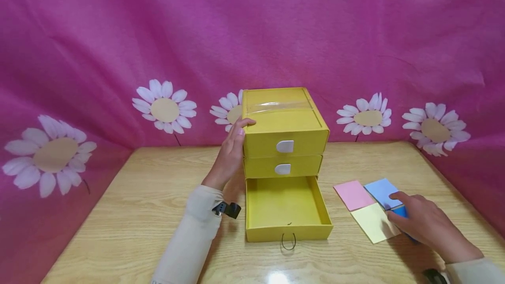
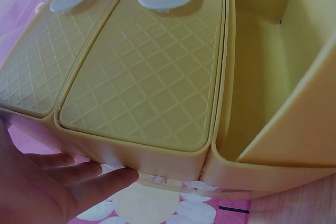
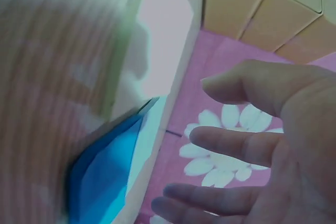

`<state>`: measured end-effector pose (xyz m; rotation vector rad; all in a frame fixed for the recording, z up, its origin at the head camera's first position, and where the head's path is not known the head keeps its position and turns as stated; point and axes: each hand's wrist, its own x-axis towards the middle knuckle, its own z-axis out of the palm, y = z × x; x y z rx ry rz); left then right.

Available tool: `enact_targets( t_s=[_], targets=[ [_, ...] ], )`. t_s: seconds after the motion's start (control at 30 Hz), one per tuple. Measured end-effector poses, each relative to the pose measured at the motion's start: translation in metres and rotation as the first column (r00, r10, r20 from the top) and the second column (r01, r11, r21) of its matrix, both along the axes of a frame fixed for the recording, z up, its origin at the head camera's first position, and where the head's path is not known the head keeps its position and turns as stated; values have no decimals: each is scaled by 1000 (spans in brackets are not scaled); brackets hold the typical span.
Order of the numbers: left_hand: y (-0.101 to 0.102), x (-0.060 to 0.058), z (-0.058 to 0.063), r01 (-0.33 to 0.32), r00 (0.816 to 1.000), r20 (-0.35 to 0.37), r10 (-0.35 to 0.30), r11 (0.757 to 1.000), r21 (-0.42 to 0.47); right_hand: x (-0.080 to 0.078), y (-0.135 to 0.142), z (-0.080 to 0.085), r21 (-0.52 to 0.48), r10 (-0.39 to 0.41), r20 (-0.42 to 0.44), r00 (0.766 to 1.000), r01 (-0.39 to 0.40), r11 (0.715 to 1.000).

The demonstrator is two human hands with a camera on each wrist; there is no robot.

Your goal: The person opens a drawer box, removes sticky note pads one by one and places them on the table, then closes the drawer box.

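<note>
A yellow three-drawer box [image 1: 285, 120] stands on the table, its bottom drawer [image 1: 289, 234] pulled out with nothing inside. My left hand [image 1: 228, 154] rests against the box's left side, the thumb at its top front edge; in the left wrist view several fingers [image 2: 107, 187] lie straight along that side. Over at the right, four-sided sticky note pads lie grouped: pink [image 1: 352, 194], light blue [image 1: 379, 191], pale yellow [image 1: 370, 221] and dark blue [image 1: 401, 211]. Above the blue pads hovers my right hand [image 1: 430, 227], thumb and fingers apart, holding nothing in the right wrist view.
White tabs [image 1: 285, 146] mark the two upper drawers, which are closed. A dark thin loop [image 1: 288, 242] hangs from the bottom drawer's front. Pink cloth [image 1: 252, 30] with daisies surrounds the wooden table [image 1: 158, 200] at the back and sides.
</note>
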<state>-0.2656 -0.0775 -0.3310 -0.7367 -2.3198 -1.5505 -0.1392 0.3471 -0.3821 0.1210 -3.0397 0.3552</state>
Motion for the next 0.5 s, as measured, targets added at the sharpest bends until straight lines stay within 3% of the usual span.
enact_targets(
  t_s=[0.5],
  targets=[
    [-2, -2, 0, -5, 999, -32, 5, 1000, -4, -13, -50, 10, -19, 58, -56, 997, -59, 998]
  ],
)
